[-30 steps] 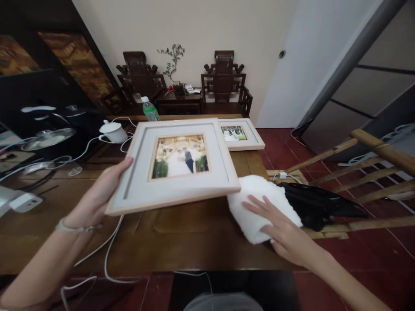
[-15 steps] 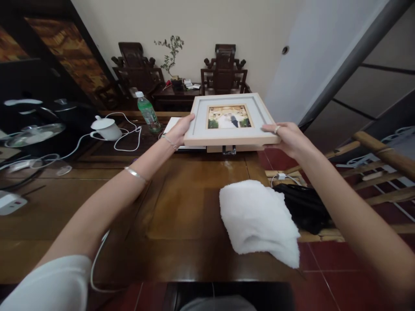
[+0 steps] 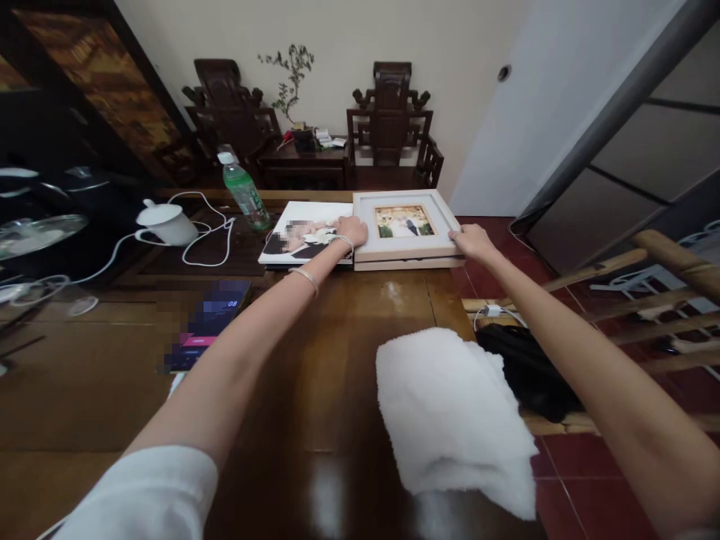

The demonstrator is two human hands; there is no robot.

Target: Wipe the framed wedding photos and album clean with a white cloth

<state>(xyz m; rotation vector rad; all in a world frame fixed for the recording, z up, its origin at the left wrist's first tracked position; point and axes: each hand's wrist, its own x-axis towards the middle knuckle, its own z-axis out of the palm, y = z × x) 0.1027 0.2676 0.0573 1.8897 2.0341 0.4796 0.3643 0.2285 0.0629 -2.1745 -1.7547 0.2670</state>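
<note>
1 photo (image 3: 403, 223) in frame (image 3: 409, 249) | right fingers (image 3: 460, 235): holding frame | left fingers (image 3: 345, 223): can't tell grip | cup (image 3: 169, 227): lidded

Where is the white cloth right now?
In the head view, the white cloth lies right of centre, at the right edge of the table, nearer than the framed photo.

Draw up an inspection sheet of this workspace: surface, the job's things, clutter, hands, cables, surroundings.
Surface: glossy brown wooden table.
Job's things: rectangular pale-wood picture frame, flat at the far side; folded white fluffy cloth, near the right edge.
Clutter: flat white picture panel left of the frame; clear green-labelled plastic bottle; white lidded ceramic cup; dark flat device, screen lit.
Hands: left hand at the frame's left edge, right hand at its right edge.
Cables: thin white cable, looped beside the cup.
Surroundings: two carved dark-wood chairs; red tiled floor.
</note>
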